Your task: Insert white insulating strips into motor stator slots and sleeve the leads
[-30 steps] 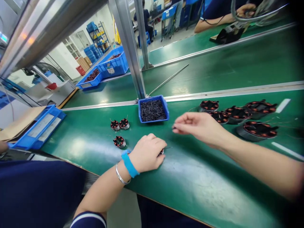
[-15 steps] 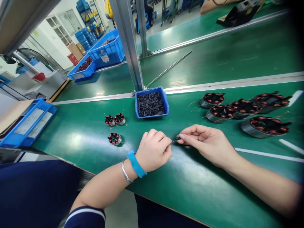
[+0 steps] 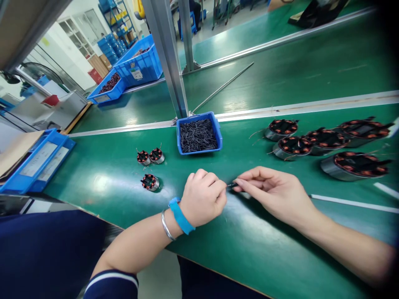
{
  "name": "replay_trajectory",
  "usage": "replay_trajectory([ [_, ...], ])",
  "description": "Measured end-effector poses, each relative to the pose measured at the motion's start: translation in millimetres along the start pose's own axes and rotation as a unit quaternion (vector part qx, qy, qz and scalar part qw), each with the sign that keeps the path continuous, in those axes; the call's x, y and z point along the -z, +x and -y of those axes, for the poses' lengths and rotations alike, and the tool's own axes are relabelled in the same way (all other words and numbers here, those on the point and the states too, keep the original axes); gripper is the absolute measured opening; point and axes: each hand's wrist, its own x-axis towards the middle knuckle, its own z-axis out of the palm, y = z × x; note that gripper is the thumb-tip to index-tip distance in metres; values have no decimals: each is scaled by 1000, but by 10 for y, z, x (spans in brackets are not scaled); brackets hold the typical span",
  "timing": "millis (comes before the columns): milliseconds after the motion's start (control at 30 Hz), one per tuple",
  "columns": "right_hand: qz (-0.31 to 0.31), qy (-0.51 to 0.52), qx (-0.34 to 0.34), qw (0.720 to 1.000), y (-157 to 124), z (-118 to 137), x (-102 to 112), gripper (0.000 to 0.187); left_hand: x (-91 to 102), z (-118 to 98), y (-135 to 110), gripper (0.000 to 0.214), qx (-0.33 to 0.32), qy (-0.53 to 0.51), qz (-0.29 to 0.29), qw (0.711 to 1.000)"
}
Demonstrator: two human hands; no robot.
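Observation:
My left hand (image 3: 204, 197), with a blue band and a silver bangle at the wrist, is closed in a loose fist over the bench. What sits inside it is hidden by the fingers. My right hand (image 3: 274, 191) pinches a small thin black tube (image 3: 231, 185) between thumb and forefinger. A fine wire end seems to run from the left fingertips to that tube, and the fingertips of both hands are only a little apart. Beyond the hands stands a blue bin (image 3: 220, 143) full of thin black tubes.
Three small wound motor stators (image 3: 150, 182) stand at left. Several larger stators (image 3: 352, 166) with loose wire ends stand at right, near white strips (image 3: 352, 202). A metal post (image 3: 168, 62) and a thin rod (image 3: 224, 86) are behind the bin. Blue crates (image 3: 140, 62) stand further back.
Both hands stay almost in place, the right fingers shifting slightly around the black tube. The camera view has moved a little, so the stators at right appear further right.

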Motion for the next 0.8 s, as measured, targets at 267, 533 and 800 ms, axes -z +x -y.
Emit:
replay_trajectory([
  [267,7,2,0,1000,-34,-8,-38,53,0,-1,8,22,1,-7,-10,1000],
  [533,-11,-2,-2,1000,-30,-44,-24,54,-4,1,11,22,0,-8,-12,1000],
  [800,-7,-6,8,1000,-51,-9,-57,55,-2,-6,8,20,-2,-16,-25,1000],
])
